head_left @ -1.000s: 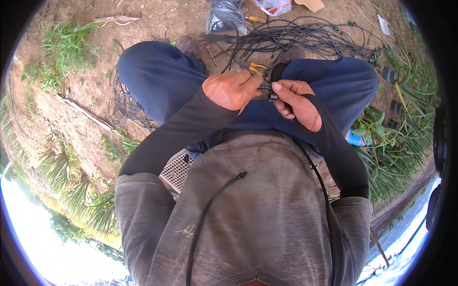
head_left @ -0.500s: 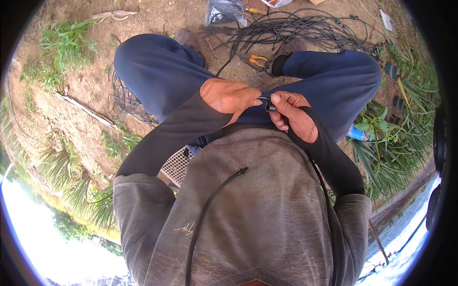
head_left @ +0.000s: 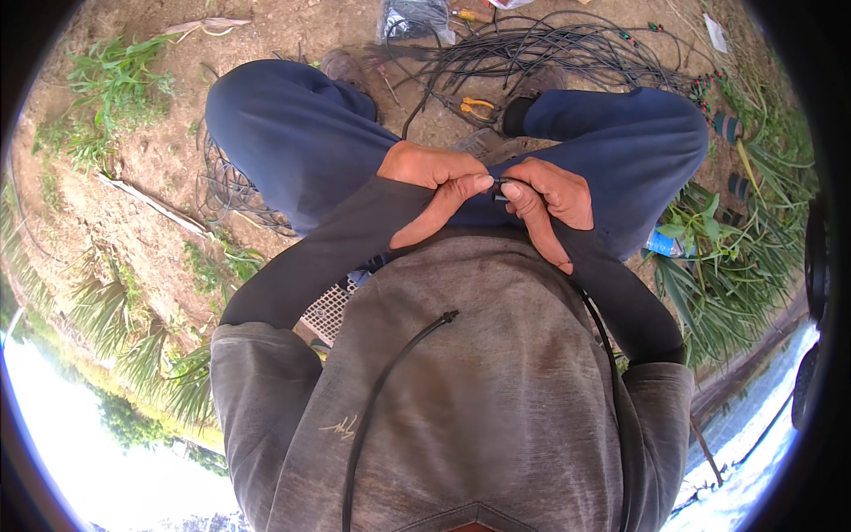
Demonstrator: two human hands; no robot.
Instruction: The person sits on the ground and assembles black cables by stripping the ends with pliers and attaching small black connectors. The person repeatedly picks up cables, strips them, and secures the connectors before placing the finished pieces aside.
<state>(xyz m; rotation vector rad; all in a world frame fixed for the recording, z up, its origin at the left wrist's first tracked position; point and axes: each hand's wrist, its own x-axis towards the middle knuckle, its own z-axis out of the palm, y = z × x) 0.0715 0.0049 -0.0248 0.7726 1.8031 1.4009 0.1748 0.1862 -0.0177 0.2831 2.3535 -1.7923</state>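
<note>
Hands (head_left: 430, 173) (head_left: 557, 191) on black piece (head_left: 500, 191), pale scrawl (head_left: 339, 428) on shirt (head_left: 483, 355)

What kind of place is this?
It's outdoors, probably a garden, field or yard, though I can't tell which. The person sits amid bare soil, with green plants growing on both sides and a tangle of black cables or tubes lying on the ground ahead.

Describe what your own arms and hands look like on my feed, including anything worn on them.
The left hand and right hand are bare, without gloves. Snug, plain black arm sleeves cover both forearms from around the wrists past the elbows. Above them, looser, mottled grey shirt sleeves cover the upper arms. I see no markings on either pair.
</note>
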